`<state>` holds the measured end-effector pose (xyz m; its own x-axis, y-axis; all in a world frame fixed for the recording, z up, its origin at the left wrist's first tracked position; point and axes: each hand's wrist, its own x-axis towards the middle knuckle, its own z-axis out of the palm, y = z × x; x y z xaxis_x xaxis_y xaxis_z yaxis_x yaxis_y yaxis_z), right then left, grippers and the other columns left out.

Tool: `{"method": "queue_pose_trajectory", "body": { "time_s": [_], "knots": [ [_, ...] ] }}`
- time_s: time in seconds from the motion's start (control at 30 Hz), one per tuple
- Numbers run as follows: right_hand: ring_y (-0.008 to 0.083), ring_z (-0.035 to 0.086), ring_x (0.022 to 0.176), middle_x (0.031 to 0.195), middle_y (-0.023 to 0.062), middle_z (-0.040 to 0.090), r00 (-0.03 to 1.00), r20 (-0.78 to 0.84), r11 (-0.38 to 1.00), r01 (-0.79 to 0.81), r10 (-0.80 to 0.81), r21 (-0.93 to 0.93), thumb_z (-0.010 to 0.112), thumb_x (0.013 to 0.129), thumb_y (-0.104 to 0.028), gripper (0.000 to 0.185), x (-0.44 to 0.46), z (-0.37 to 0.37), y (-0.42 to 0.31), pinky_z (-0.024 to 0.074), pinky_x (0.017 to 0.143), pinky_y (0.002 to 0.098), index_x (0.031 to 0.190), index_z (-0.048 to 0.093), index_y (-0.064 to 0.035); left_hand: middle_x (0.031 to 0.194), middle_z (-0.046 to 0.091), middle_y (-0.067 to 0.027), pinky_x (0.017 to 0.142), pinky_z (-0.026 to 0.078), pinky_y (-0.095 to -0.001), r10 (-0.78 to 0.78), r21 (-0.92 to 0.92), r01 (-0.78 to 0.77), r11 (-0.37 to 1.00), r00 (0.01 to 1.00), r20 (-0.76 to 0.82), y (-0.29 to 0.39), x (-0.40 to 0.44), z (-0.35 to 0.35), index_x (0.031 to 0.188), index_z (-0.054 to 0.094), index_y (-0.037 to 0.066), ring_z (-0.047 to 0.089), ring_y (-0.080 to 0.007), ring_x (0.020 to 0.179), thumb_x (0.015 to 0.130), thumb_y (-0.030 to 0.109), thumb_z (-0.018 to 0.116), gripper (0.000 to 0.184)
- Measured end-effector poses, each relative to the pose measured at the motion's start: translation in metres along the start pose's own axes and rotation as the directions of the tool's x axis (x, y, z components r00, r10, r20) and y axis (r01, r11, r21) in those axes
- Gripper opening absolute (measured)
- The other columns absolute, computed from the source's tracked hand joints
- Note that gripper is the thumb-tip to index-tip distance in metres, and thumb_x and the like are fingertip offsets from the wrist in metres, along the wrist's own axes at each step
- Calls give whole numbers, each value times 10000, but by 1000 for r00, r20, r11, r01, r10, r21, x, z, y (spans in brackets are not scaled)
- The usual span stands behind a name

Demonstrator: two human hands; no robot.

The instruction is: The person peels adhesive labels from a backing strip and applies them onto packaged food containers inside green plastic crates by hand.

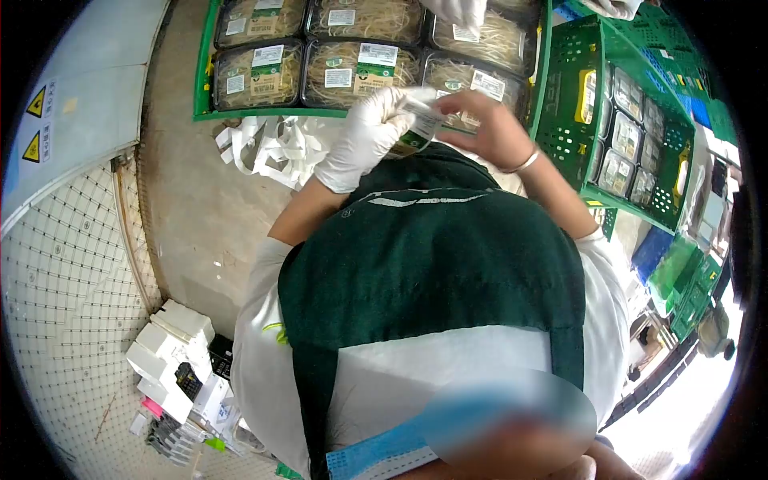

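My left hand (370,136), in a white glove, is closed on a roll of labels (416,138) with white and green print, held just in front of my apron. My bare right hand (492,132) is beside the roll, fingers curved and thumb apart from them. Its fingertips are close to the label edge; contact is hard to make out. Just beyond both hands is a green crate (320,114) holding black trays of bean sprouts (364,72) under clear film, with white and green labels on top.
Another person's gloved hand (460,11) reaches over the crate's far side. At the right stands a second green crate (570,104) with packed trays. White straps (276,148) hang below the near crate. White boxes (172,344) are at the lower left.
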<state>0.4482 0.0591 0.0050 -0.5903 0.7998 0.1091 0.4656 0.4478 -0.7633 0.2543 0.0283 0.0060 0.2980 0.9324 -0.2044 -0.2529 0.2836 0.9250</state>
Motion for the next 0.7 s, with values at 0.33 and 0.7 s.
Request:
{"method": "queue_pose_trajectory", "body": {
  "time_s": [0.33,0.7],
  "knots": [
    [137,596,709,790,59,617,976,-150,987,-158,160,25,643,715,-98,147,20,-62,21,479,633,250,835,598,-27,1056,545,-99,752,437,-218,-34,193,33,981,999,-1,-3,-12,-1,979,531,-13,537,-107,882,817,54,515,176],
    [178,571,605,687,82,584,985,125,979,-137,119,153,665,681,-150,190,18,22,-21,455,560,279,803,572,-37,1276,360,-95,885,347,-230,47,156,-51,986,998,29,-1,-15,-11,1312,212,40,449,-115,1042,784,-92,436,588]
  ]
}}
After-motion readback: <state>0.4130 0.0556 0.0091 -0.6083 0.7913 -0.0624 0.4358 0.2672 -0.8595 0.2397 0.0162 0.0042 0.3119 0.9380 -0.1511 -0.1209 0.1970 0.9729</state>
